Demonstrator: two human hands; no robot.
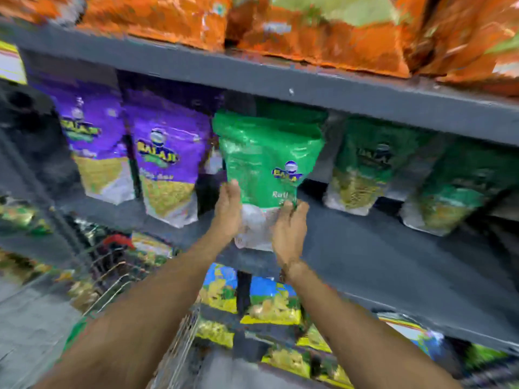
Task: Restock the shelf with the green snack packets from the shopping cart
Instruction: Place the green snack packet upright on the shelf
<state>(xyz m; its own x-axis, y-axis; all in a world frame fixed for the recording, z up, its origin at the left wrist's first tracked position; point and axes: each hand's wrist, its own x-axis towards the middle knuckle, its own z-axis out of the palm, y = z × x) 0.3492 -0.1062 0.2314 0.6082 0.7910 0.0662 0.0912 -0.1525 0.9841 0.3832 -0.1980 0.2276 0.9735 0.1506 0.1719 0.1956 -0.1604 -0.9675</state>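
Your left hand and right hand hold one glossy green snack packet with a clear bottom panel at the centre of the frame, upright, tilted slightly. Left fingers clasp its lower left edge, right fingers pinch the lower right edge by the clear panel. The packet sits in front of the gap on the dark grey metal shelf board, between the purple packets and the other green ones; can't tell if its base touches the board, your hands cover it. Two purple foil snack packets stand on the same shelf at centre left. Two more green snack packets stand at centre right, further back, leaning a bit. Orange foil bags fill the shelf above, along the top of the frame. Yellow-and-blue snack bags sit on the shelf below, lower centre. Wire shopping cart at lower left, under your left forearm; contents too blurred to read. Whole frame is motion-blurred.
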